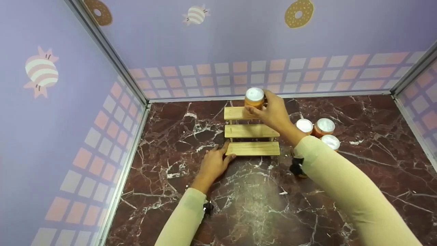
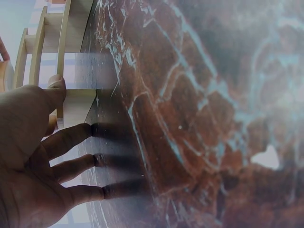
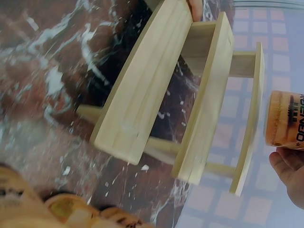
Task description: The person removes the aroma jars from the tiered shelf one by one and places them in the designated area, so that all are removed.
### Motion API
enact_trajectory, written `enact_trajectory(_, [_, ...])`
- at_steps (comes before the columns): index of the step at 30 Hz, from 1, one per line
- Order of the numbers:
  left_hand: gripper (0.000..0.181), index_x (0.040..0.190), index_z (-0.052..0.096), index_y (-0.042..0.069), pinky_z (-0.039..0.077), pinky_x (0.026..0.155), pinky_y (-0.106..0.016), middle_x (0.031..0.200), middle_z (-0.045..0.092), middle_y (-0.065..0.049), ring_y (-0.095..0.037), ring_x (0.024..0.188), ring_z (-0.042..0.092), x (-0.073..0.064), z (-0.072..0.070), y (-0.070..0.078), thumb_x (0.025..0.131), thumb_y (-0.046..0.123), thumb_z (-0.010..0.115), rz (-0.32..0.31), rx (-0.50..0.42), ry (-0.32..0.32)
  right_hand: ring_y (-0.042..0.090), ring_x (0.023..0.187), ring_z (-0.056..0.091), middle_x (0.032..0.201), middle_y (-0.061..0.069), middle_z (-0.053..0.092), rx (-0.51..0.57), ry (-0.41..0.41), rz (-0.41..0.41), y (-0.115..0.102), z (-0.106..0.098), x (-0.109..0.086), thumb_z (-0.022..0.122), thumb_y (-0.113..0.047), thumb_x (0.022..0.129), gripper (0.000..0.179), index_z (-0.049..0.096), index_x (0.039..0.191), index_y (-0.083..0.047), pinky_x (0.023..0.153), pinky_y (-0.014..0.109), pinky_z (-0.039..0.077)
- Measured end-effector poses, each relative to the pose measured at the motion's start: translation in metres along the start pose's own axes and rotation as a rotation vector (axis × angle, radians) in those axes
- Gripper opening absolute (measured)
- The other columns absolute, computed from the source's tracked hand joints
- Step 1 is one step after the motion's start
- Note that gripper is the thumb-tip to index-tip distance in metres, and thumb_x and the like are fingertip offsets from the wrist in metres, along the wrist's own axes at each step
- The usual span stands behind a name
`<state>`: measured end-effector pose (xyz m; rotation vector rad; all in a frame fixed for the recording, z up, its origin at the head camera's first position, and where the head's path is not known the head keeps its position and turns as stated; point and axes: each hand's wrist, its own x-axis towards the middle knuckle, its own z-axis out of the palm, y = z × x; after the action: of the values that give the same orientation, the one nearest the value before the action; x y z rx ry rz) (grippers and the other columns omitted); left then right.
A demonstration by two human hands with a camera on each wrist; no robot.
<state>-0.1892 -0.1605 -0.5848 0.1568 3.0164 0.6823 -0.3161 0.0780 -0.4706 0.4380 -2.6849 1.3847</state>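
A three-step wooden stand (image 1: 252,148) rests on the marbled surface. My right hand (image 1: 275,111) grips a small orange can (image 1: 254,97) with a pale round top, thumb on one side and fingers on the other. In the right wrist view the can (image 3: 285,118) is upright, close over the stand's top board (image 3: 251,123), and bears dark lettering. My left hand (image 1: 213,163) holds the front left corner of the lowest board between thumb and index finger. Its other fingers (image 2: 71,166) spread down to the surface in the left wrist view.
Three more cans with pale tops (image 1: 324,126) stand grouped right of the stand, beside my right forearm. A patterned purple wall (image 1: 239,41) rises behind the stand, with side walls left and right. Small white scraps (image 1: 283,192) lie on the surface.
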Motion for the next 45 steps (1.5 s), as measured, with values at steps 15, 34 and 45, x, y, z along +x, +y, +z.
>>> enact_trajectory(15, [0.071, 0.167, 0.052, 0.019, 0.042, 0.125, -0.074, 0.153, 0.066, -0.026, -0.048, 0.151, 0.057, 0.001, 0.000, 0.000, 0.108, 0.056, 0.063, -0.002, 0.005, -0.006, 0.043, 0.123, 0.073, 0.138, 0.027, 0.072, -0.054, 0.011, -0.049, 0.027, -0.043, -0.025, 0.093, -0.031, 0.093, 0.075, 0.059, 0.151, 0.003, 0.107, 0.055, 0.062])
enact_trajectory(34, [0.070, 0.165, 0.055, 0.018, 0.047, 0.121, -0.073, 0.154, 0.062, -0.032, -0.051, 0.146, 0.060, 0.001, 0.002, -0.001, 0.107, 0.056, 0.065, -0.003, -0.003, 0.011, 0.045, 0.113, 0.072, 0.135, 0.029, 0.072, -0.151, 0.042, -0.063, 0.056, -0.085, -0.059, 0.095, -0.023, 0.089, 0.076, 0.060, 0.149, 0.007, 0.098, 0.058, 0.062])
enact_trajectory(45, [0.070, 0.165, 0.054, 0.018, 0.045, 0.122, -0.073, 0.154, 0.063, -0.032, -0.050, 0.148, 0.059, 0.000, 0.001, -0.001, 0.107, 0.054, 0.066, 0.001, -0.016, 0.009, 0.043, 0.117, 0.072, 0.136, 0.028, 0.073, -0.160, 0.045, -0.018, 0.061, -0.105, -0.079, 0.096, -0.023, 0.087, 0.075, 0.062, 0.148, 0.005, 0.100, 0.057, 0.060])
